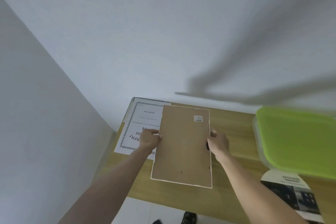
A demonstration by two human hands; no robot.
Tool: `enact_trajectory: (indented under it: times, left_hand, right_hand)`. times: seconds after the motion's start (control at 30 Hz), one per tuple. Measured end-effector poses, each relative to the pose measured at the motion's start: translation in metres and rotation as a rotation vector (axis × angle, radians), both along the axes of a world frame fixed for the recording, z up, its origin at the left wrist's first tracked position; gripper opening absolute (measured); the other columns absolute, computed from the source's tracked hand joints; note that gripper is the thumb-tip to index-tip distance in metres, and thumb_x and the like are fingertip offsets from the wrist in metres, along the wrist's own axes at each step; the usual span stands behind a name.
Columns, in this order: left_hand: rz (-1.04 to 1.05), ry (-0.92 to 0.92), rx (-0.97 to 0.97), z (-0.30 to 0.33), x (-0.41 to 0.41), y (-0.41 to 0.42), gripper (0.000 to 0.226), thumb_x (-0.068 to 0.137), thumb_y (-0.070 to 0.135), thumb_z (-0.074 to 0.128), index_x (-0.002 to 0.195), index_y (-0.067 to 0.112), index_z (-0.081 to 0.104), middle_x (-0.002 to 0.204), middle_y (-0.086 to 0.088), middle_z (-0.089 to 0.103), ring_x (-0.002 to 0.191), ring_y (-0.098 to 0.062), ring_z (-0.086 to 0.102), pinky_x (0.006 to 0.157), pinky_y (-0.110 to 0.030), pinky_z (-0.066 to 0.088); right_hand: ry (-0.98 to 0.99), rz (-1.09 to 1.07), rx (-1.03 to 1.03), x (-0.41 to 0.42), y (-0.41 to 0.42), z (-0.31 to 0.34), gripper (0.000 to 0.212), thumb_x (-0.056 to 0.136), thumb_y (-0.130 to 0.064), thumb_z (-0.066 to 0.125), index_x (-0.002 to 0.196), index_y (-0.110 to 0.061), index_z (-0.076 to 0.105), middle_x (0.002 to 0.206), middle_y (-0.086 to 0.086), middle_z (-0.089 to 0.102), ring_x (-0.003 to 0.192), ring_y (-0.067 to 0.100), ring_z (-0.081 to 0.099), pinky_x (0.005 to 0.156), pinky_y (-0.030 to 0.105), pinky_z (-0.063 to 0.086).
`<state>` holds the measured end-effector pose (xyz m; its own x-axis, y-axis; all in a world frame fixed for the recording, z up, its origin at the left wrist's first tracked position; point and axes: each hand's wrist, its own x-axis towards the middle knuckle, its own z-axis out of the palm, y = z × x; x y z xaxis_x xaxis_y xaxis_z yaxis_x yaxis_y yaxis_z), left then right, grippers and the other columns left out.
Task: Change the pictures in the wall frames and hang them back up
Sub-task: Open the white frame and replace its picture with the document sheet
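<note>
A picture frame (182,143) with a thin white rim is held back side up above the wooden table (234,132), its brown backing board facing me with a small barcode sticker near the far right corner. My left hand (150,139) grips the frame's left edge. My right hand (218,142) grips its right edge, beside a small dark clip. A white printed sheet (141,125) with an ornamental border lies on the table to the left, partly under the frame.
A clear plastic box with a lime-green lid (296,138) stands at the table's right. A curled printed poster (291,192) lies at the near right. White walls rise behind and to the left. Dark shoes (189,218) show on the white floor below.
</note>
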<state>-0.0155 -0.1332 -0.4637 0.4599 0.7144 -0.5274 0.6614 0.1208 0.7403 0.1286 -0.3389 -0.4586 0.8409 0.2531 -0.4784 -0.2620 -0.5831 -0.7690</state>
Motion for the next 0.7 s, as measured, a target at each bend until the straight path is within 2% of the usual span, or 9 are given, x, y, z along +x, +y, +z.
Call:
enact_trajectory:
  times: [0.07, 0.17, 0.23, 0.3, 0.47, 0.53, 0.6, 0.67, 0.7]
  left_hand:
    - [-0.002, 0.055, 0.055, -0.011, 0.004, -0.008, 0.030, 0.080, 0.006, 0.069, 0.109, 0.010, 0.074, 0.099, -0.006, 0.074, 0.090, -0.023, 0.069, 0.080, -0.031, 0.056]
    - [-0.082, 0.121, 0.147, -0.021, 0.008, -0.020, 0.019, 0.082, 0.008, 0.064, 0.093, 0.017, 0.076, 0.081, -0.003, 0.069, 0.080, -0.022, 0.065, 0.076, -0.031, 0.054]
    - [-0.140, 0.173, 0.225, -0.027, 0.011, -0.026, 0.018, 0.081, 0.006, 0.059, 0.079, 0.019, 0.070, 0.071, -0.002, 0.058, 0.070, -0.022, 0.053, 0.067, -0.030, 0.048]
    - [-0.152, 0.208, 0.259, -0.033, 0.013, -0.029, 0.017, 0.080, 0.002, 0.056, 0.074, 0.013, 0.068, 0.066, -0.003, 0.050, 0.065, -0.021, 0.044, 0.057, -0.029, 0.038]
    - [-0.081, 0.239, 0.295, -0.037, 0.019, -0.027, 0.020, 0.072, -0.004, 0.047, 0.061, 0.013, 0.049, 0.062, -0.006, 0.041, 0.060, -0.024, 0.032, 0.054, -0.029, 0.026]
    - [-0.085, 0.244, 0.310, -0.033, 0.020, -0.026, 0.024, 0.074, -0.005, 0.045, 0.057, 0.012, 0.043, 0.058, -0.004, 0.040, 0.063, -0.026, 0.034, 0.053, -0.030, 0.024]
    - [-0.122, 0.262, 0.329, -0.032, 0.020, -0.024, 0.024, 0.082, -0.003, 0.045, 0.064, 0.008, 0.056, 0.067, -0.010, 0.054, 0.069, -0.028, 0.043, 0.058, -0.031, 0.033]
    - [-0.174, 0.288, 0.347, -0.033, 0.019, -0.022, 0.022, 0.086, -0.001, 0.047, 0.091, 0.005, 0.067, 0.100, -0.018, 0.066, 0.083, -0.030, 0.053, 0.074, -0.036, 0.045]
    - [-0.196, 0.292, 0.351, -0.035, 0.017, -0.022, 0.022, 0.086, 0.000, 0.047, 0.095, 0.007, 0.066, 0.108, -0.019, 0.065, 0.087, -0.031, 0.055, 0.080, -0.037, 0.047]
  right_hand:
    - [-0.015, -0.045, -0.033, 0.001, 0.001, -0.017, 0.043, 0.080, 0.003, 0.044, 0.091, -0.025, 0.075, 0.070, 0.009, 0.071, 0.053, 0.022, 0.053, 0.049, 0.027, 0.042]
    - [-0.044, -0.059, -0.069, 0.005, 0.000, -0.040, 0.036, 0.080, 0.002, 0.045, 0.081, -0.022, 0.072, 0.072, 0.011, 0.071, 0.057, 0.024, 0.055, 0.052, 0.032, 0.045]
    - [-0.071, -0.039, -0.101, 0.007, 0.000, -0.053, 0.035, 0.079, 0.003, 0.045, 0.085, -0.017, 0.073, 0.074, 0.013, 0.071, 0.058, 0.024, 0.051, 0.052, 0.032, 0.042]
    - [-0.108, -0.034, -0.115, 0.008, 0.001, -0.062, 0.033, 0.080, 0.001, 0.045, 0.093, -0.012, 0.072, 0.072, 0.018, 0.067, 0.057, 0.022, 0.045, 0.052, 0.032, 0.040]
    - [-0.106, -0.042, -0.137, 0.008, 0.010, -0.066, 0.033, 0.078, -0.004, 0.044, 0.095, -0.014, 0.069, 0.070, 0.011, 0.067, 0.059, 0.023, 0.047, 0.051, 0.031, 0.038]
    - [-0.093, -0.047, -0.132, 0.005, 0.014, -0.065, 0.032, 0.077, -0.004, 0.044, 0.091, -0.016, 0.071, 0.071, 0.006, 0.069, 0.062, 0.024, 0.049, 0.052, 0.030, 0.036]
    - [-0.102, -0.037, -0.119, 0.002, 0.017, -0.063, 0.034, 0.077, -0.003, 0.043, 0.089, -0.018, 0.072, 0.069, 0.002, 0.070, 0.063, 0.023, 0.051, 0.053, 0.029, 0.037]
    - [-0.119, -0.004, -0.106, -0.002, 0.018, -0.061, 0.033, 0.080, -0.002, 0.044, 0.088, -0.018, 0.072, 0.073, -0.003, 0.071, 0.065, 0.025, 0.055, 0.054, 0.027, 0.039]
    - [-0.141, 0.021, -0.118, -0.004, 0.017, -0.060, 0.033, 0.081, 0.000, 0.046, 0.090, -0.017, 0.073, 0.079, 0.000, 0.072, 0.071, 0.027, 0.059, 0.056, 0.023, 0.039]
